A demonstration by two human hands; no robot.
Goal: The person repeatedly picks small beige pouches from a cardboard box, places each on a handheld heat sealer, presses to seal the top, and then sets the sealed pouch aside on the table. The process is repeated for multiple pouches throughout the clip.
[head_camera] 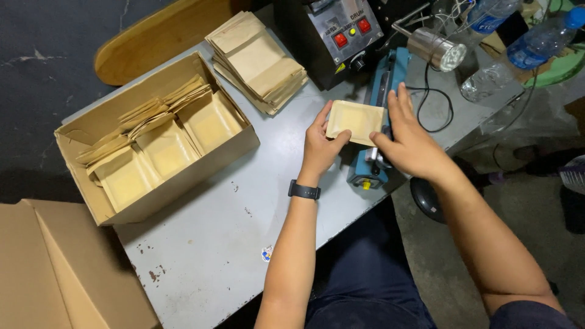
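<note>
Right, my left hand (322,145) and right hand (409,143) pinch the tan pouch (355,120) over the blue sealer (379,116); if it sits skewed, the seal could run crooked, or my fingertips catch the bar.

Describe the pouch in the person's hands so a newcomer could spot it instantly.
On the grey table, right of the open cardboard box, sits a blue heat sealer. The flat tan pouch lies across it, between the left hand and right hand, unlike the stacked pouches.
</note>
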